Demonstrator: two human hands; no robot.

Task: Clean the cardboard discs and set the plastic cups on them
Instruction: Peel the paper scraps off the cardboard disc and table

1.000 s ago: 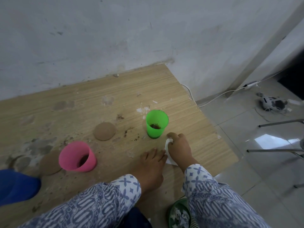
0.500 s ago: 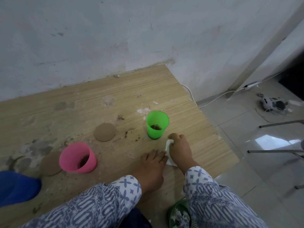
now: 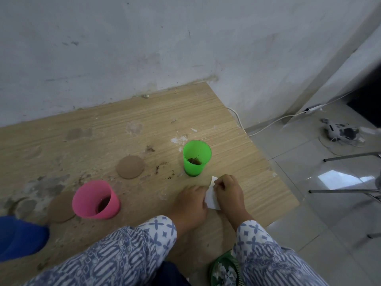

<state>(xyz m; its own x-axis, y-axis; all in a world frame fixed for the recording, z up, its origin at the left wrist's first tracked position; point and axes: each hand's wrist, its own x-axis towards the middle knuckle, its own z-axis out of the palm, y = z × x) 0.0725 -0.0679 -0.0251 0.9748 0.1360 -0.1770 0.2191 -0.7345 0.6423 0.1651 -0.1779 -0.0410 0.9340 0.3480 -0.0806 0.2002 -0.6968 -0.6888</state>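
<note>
Wood-grain laminate tabletop [image 3: 123,124], pushed against a scuffed whitewashed wall [image 3: 144,48], is soiled with brown crumbs, grey smears and flaked white specks. I take clock bearings from the hands, with twelve toward the wall. Right hand [image 3: 228,195] lies knuckles-up with its fingers curled over a folded white paper [image 3: 211,200], one corner protruding beyond the fingertips, so I record it as gripping the sheet against the board. Left hand [image 3: 190,203] touches the sheet's nine o'clock edge with fingertips bent down; whether they pinch the paper or merely steady it I cannot tell. My judgement is that the sheet is being folded or bunched into a wiping pad, kept flat on the surface for support. Green cup [image 3: 196,159], translucent tapered plastic with brown residue in its base, stands upright at twelve, near the hands, on bare wood and not on a disc. Cardboard disc [image 3: 130,167], round, flat and matt brown, lies uncovered at ten o'clock, between the two cups. Pink cup [image 3: 95,200], opaque and of the same tapered form, also holds dark dregs. It stands at nine, just beside a second disc [image 3: 59,207] lying at its own nine o'clock side; any overlap is hidden by the cup wall. Neither cup is seated yet, so I judge the wiping not done. Blue object [image 3: 18,238] at the eight o'clock margin is unidentifiable. Green basket [image 3: 223,271] of paper scraps sits below the table edge at six o'clock, presumably for spent wipes.
</note>
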